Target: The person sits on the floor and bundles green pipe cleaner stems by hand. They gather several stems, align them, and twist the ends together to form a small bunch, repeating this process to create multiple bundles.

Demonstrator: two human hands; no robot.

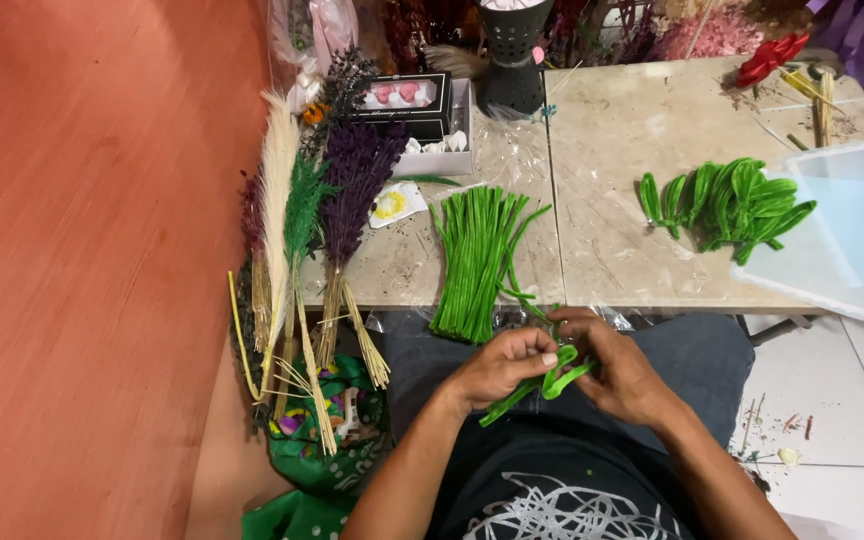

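Head view, worktop [632, 250]: pale stone, just beyond your knees.
Dried grasses [302, 230]: bunched at its left edge, purple, green and cream.
Straight stems [474, 260]: green bundle at the near edge.
Bent loops [732, 205]: green pile, well right.
Your left hand [502, 365]: grip clamped on the green stem [542, 385].
Your right hand [617, 375]: grip pinching the same stem over your lap.
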